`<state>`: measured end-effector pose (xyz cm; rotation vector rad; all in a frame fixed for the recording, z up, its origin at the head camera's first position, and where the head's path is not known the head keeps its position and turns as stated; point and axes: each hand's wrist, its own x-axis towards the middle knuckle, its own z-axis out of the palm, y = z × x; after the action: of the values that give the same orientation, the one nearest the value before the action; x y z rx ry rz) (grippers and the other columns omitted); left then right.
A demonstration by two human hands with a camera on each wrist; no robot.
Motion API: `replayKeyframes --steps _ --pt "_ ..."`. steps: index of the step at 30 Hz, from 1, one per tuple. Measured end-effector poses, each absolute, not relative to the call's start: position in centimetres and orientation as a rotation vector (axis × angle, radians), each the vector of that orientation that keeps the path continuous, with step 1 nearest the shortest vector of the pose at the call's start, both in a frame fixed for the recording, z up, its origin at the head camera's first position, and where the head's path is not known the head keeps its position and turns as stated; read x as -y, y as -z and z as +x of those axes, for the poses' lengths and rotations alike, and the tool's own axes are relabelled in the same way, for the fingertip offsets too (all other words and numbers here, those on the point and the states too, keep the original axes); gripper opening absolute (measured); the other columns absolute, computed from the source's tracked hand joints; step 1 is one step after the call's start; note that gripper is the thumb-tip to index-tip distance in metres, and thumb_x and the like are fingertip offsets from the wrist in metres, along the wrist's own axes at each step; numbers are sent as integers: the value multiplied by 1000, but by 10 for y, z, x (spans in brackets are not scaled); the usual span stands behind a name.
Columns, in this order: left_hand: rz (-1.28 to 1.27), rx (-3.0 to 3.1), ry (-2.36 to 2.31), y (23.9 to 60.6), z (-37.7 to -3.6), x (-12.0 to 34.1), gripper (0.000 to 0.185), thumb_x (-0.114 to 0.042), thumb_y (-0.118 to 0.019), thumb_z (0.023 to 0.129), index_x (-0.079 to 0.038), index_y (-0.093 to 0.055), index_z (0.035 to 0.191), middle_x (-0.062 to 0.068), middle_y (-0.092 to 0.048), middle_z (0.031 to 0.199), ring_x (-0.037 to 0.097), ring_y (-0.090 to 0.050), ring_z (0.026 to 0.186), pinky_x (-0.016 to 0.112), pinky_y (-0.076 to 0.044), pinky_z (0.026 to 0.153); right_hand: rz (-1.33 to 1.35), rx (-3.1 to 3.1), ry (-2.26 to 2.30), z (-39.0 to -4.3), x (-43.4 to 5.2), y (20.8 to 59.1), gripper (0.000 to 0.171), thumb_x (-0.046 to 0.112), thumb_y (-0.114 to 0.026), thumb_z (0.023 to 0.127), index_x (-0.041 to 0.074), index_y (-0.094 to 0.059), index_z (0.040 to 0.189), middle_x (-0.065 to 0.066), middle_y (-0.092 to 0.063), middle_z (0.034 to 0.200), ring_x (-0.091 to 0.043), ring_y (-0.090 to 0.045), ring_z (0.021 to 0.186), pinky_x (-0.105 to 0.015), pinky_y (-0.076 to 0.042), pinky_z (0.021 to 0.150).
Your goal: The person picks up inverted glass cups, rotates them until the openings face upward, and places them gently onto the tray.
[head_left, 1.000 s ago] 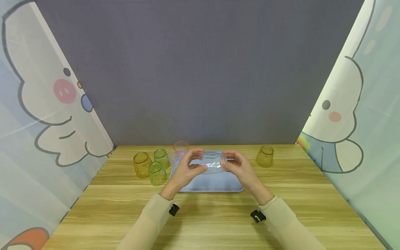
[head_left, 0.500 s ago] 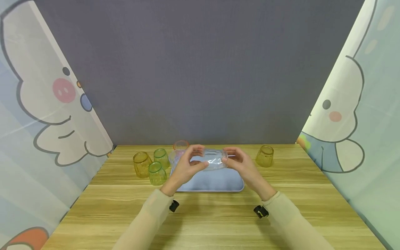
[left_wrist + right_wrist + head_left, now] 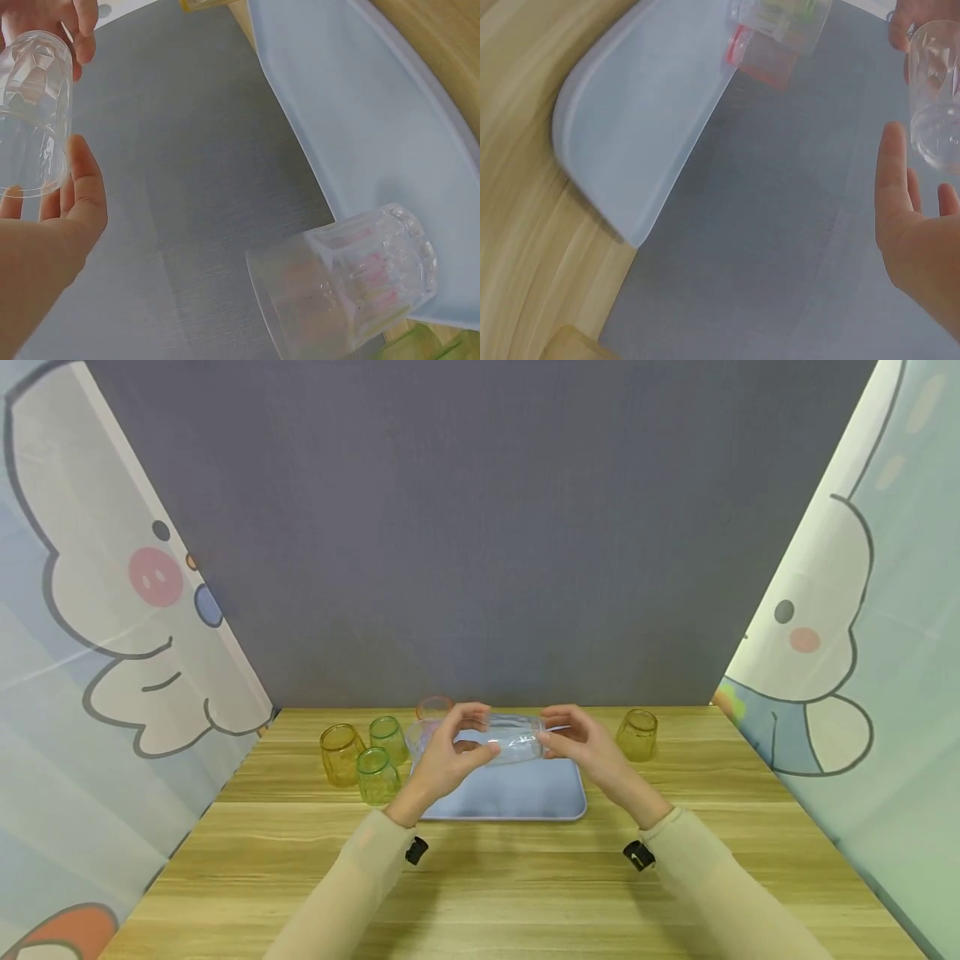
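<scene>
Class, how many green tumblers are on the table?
2: the nearer green tumbler and, behind it, the farther green tumbler, both left of the blue tray. None looks hidden.

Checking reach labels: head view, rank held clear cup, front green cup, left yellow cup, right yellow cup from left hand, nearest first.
1. Held clear cup: in the left hand.
2. Front green cup: left of tray.
3. Left yellow cup: farther left.
4. Right yellow cup: right of tray.

clr cup (image 3: 516,741) w/ facets, sideways, midair
</scene>
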<state>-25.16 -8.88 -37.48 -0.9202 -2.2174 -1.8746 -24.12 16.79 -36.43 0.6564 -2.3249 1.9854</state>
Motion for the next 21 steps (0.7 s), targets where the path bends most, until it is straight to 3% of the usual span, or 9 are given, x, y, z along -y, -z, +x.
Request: replayKeyframes --steps 6,14,21 --pt "-892 2228 1849 371 -250 90 49 -15 -72 95 -7 -52 139 16 -53 136 34 -52 120 48 -51 93 665 2371 -1920 -246 -177 362 44 14 -67 99 -5 -52 136 -27 -57 127 -32 -65 106 -43 -59 88" --pt "-871 2221 1808 366 -251 90 49 -12 -73 93 -6 -53 137 16 -53 136 33 -52 118 47 -52 92 589 2499 -1721 -253 -191 361 44 20 -68 98 -2 -55 134 -22 -61 124 -25 -67 97 -37 -58 86" --pt "-850 2237 1747 365 -254 90 51 -11 -75 91 -7 -54 137 18 -53 133 37 -52 118 41 -53 88 521 2614 -1410 -261 -204 363 42 27 -69 98 3 -60 132 -20 -64 124 -36 -63 111 -43 -55 86"
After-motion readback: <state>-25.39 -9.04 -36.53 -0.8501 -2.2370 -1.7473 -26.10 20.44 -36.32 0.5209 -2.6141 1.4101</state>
